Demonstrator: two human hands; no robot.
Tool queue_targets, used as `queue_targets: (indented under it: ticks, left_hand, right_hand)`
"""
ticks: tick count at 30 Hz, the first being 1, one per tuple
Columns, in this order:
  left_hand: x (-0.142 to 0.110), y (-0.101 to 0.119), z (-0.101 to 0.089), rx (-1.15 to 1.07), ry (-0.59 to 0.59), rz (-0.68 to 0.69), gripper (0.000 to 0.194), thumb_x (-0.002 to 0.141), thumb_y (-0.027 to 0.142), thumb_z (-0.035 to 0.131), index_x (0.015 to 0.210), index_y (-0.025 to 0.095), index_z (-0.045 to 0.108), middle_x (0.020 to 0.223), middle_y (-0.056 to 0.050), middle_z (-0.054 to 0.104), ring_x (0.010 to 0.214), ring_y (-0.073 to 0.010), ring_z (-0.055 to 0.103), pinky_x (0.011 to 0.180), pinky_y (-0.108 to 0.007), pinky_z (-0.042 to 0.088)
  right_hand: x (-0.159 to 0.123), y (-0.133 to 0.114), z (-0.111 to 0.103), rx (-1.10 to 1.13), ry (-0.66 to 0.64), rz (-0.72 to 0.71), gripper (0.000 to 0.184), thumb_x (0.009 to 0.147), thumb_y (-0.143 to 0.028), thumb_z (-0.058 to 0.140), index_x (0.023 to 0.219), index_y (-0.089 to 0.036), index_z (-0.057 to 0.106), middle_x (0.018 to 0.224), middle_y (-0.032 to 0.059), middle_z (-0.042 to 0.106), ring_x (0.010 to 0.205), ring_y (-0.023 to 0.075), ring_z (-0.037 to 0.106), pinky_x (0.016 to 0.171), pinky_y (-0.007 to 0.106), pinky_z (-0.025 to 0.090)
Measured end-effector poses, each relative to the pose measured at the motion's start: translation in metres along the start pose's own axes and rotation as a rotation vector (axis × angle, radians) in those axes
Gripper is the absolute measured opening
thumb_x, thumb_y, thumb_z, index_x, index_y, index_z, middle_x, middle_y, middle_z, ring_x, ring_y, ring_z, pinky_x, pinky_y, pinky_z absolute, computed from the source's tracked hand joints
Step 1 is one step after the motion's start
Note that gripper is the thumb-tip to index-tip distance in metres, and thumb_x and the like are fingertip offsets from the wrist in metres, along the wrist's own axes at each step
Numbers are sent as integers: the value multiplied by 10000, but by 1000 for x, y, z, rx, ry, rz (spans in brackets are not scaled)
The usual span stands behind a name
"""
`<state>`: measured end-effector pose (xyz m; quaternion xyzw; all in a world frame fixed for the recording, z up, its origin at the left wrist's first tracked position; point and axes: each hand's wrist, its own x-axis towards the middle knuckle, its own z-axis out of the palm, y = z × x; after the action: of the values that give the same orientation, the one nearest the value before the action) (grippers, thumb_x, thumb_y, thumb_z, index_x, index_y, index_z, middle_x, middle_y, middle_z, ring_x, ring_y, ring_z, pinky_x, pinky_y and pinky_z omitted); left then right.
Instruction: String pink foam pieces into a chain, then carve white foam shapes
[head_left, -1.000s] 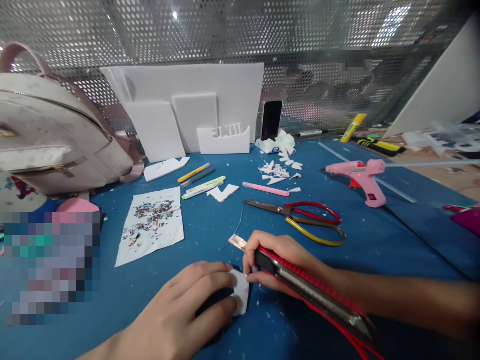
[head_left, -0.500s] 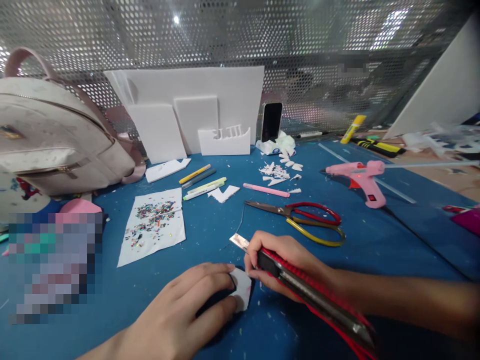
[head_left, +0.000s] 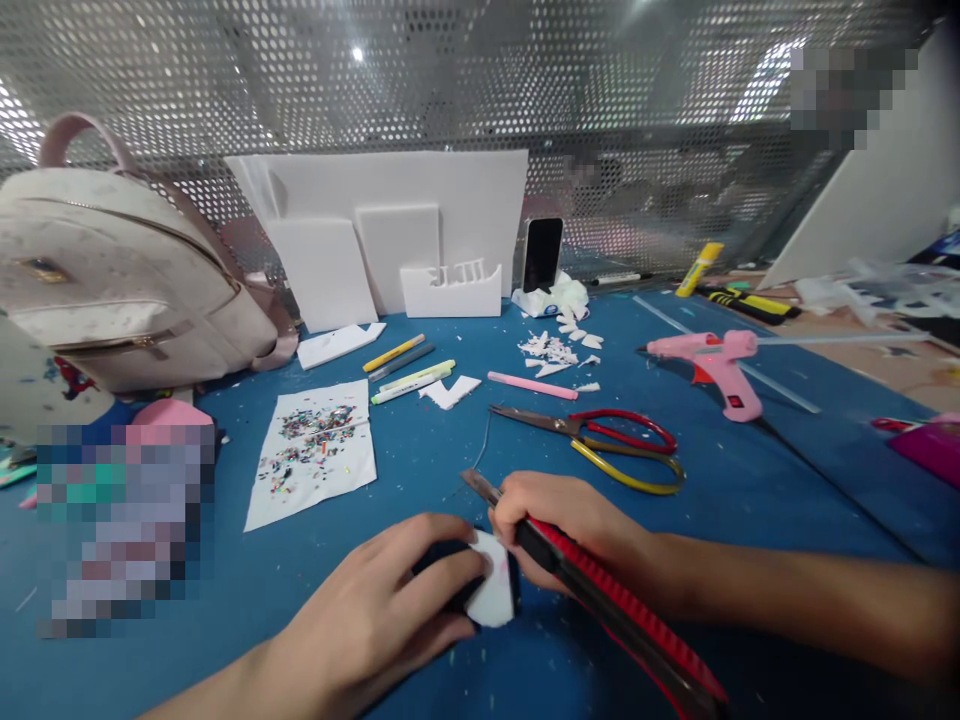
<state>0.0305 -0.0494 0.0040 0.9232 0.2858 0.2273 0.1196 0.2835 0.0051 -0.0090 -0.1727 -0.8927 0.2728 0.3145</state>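
My right hand (head_left: pixel 574 525) is wrapped round a red and black box cutter (head_left: pixel 600 595), its blade out and pointing up to the left over the table. My left hand (head_left: pixel 397 590) has its fingertips on a small white foam piece (head_left: pixel 493 585) with a faint pink mark, low in the middle of the view. The foam piece lies right beside my right hand, and part of it is hidden under my left fingers. Beyond the blade lie scissors (head_left: pixel 555 420) with red and yellow handles. White foam scraps (head_left: pixel 448 391) and a pink pen (head_left: pixel 532 386) lie farther back.
A pink glue gun (head_left: pixel 720 365) with a trailing cord lies at the right. On the left are a white sheet with colourful bits (head_left: pixel 315 455) and a pale backpack (head_left: pixel 135 280). White foam boards (head_left: pixel 322 275) and a phone (head_left: pixel 542 252) stand at the back.
My left fingers have shifted their hold on the foam piece, which now sits slightly to the right and turned. The cutter blade has tilted. The whole view has shifted slightly.
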Motion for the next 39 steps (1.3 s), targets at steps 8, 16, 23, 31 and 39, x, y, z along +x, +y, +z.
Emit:
queue_targets:
  ticks: [8, 16, 23, 31, 39]
  left_hand:
    - [-1, 1, 2, 22, -23, 11, 299, 1020, 192, 484, 1310, 185, 553, 1290, -142, 589, 1097, -216, 647, 885, -316, 594]
    - [1, -2, 0, -128, -40, -33, 341, 974, 178, 564, 1312, 220, 573, 1308, -127, 578, 1117, -208, 655, 916, -294, 582]
    - [5, -1, -4, -250, -27, -46, 339, 943, 156, 593, 1274, 229, 597, 1285, -109, 600, 1112, -191, 658, 930, -273, 571]
    - [0, -4, -6, -218, -114, -19, 367, 987, 149, 533, 1345, 231, 542, 1383, -124, 562, 1209, -208, 614, 985, -317, 552]
    - [0, -5, -10, -151, -10, 34, 415, 881, -35, 429, 1165, 192, 629, 1250, -100, 632, 1193, -222, 574, 1002, -402, 511]
  right_hand:
    - [0, -5, 7, 72, 27, 159, 163, 846, -124, 603, 940, -215, 507, 821, -29, 590, 670, 100, 526, 614, 198, 403]
    - [5, -3, -6, -66, -126, -81, 91, 890, -154, 553, 969, -198, 544, 813, 7, 583, 750, 145, 525, 671, 235, 395]
    - [10, -4, -5, -77, -97, 7, 125, 857, -119, 557, 951, -201, 554, 830, 4, 600, 748, 140, 542, 677, 233, 418]
    - [41, 19, -67, -165, 139, 290, 66, 938, -168, 530, 963, -225, 552, 689, -50, 579, 608, 115, 554, 658, 260, 446]
    - [54, 86, -131, -389, 351, 347, 94, 870, -215, 620, 887, -214, 528, 677, -13, 579, 580, 151, 527, 621, 308, 378]
